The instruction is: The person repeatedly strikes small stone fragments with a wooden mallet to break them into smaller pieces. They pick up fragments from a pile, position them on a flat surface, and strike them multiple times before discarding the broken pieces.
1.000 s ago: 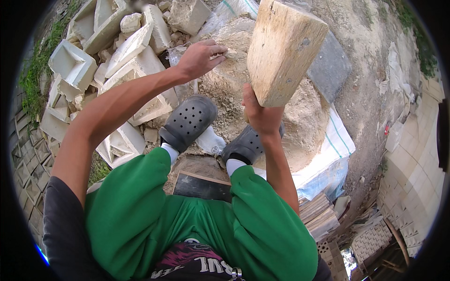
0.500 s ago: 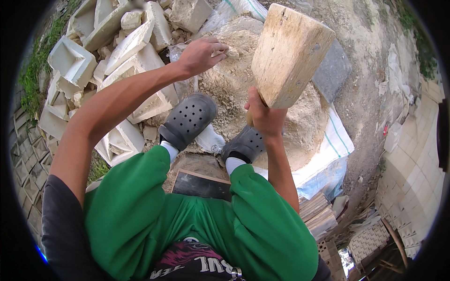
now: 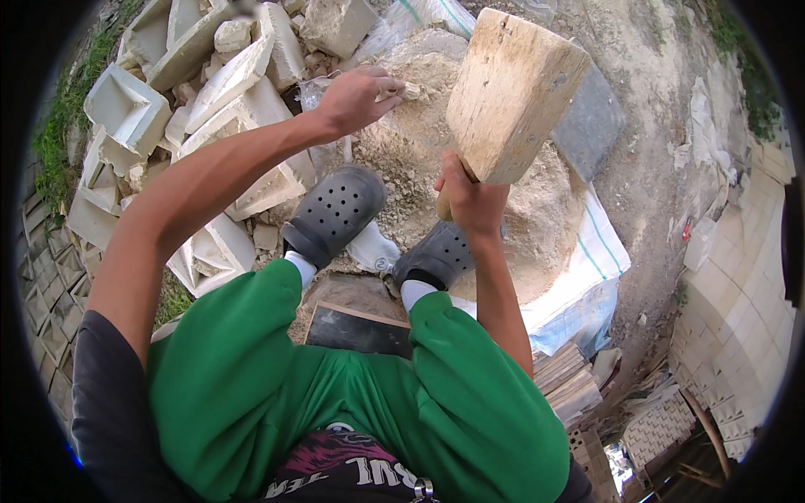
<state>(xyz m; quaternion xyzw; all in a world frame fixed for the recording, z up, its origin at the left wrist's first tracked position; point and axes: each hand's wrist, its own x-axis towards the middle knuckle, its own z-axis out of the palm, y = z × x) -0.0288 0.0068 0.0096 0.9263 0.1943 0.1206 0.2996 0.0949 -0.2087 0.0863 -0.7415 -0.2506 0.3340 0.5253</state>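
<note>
My right hand [image 3: 475, 199] is wrapped round the handle of a big wooden mallet [image 3: 516, 92], its block-shaped head raised above a heap of pale crushed rubble [image 3: 541, 222]. At the far side of the heap, my left hand [image 3: 360, 99] is closed on a small pale chunk [image 3: 411, 90], pinched between thumb and fingers. A clear gap separates the chunk from the mallet head. The heap lies on a white woven sheet [image 3: 599, 239] with blue-green stripes. Part of the heap is hidden behind the mallet and my right hand.
Broken white moulded blocks [image 3: 130, 109] are piled at the left. A grey slab [image 3: 591, 126] lies beyond the mallet. My feet in grey clogs [image 3: 340, 214] stand at the heap's near edge. At the right are stacked wooden strips [image 3: 566, 381] and pale tiles [image 3: 729, 310].
The mallet has shifted slightly left and its head has tilted a little. My left hand with the chunk has barely moved.
</note>
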